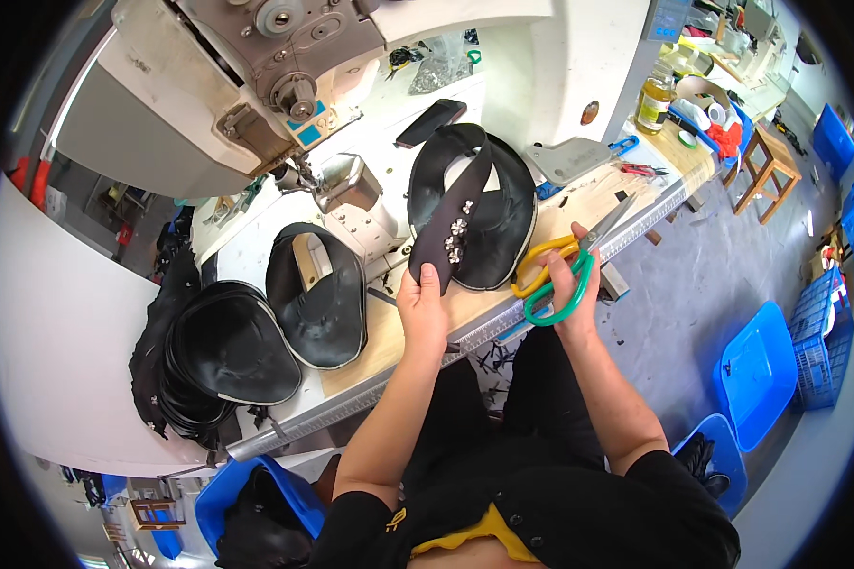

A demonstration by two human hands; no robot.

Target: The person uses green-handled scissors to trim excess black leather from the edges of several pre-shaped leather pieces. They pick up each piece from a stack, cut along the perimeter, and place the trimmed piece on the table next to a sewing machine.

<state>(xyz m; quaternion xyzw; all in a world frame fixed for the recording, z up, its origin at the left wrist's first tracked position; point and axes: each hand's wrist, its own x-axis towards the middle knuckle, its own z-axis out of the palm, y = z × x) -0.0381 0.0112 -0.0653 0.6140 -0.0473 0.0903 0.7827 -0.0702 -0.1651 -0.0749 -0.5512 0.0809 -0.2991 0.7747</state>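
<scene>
At a sewing bench, two hands work on black shoe parts.

The left hand [423, 308] pinches a black strap [453, 223] with silver studs, over a black upper piece [508, 204]. The right hand [571, 284] grips scissors [565, 270], blades seemingly almost closed, just right of it.

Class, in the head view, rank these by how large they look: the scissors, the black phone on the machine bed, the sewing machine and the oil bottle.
1. Sewing machine, by far
2. Scissors, in the right hand
3. Phone
4. Oil bottle

Phone and bottle lie farther away, so their ranking is unsure.
</scene>
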